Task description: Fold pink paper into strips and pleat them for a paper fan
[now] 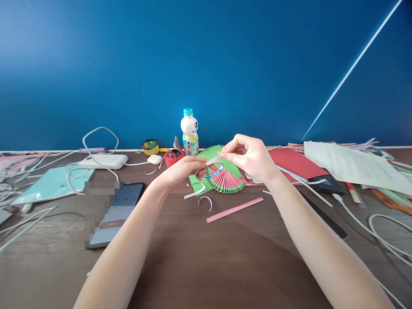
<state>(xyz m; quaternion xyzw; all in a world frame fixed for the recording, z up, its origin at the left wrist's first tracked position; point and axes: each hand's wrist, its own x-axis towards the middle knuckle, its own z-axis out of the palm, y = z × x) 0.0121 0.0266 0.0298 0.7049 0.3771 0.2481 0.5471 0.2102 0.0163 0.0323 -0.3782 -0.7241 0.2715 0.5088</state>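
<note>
My left hand (188, 167) is closed around a narrow roll of tape (219, 170) whose inner ring shows blue and white. From it a whitish strip of tape (213, 160) stretches toward my right hand (246, 154), whose thumb and forefinger pinch its end. Just beyond and below the hands lies a pleated pink and green paper fan (228, 181), resting partly on green paper (214, 154). Nearer me are a flat pink paper strip (234, 210) and a curled white strip (206, 202). My left fingers are partly hidden behind the roll.
A bottle with a blue cap (190, 133) stands by the blue wall. A phone (120, 214), a power bank (104, 161) and a light-blue folder (53, 182) lie left. Red paper (296, 163), a printed sheet (354, 165) and white cables (363, 227) lie right.
</note>
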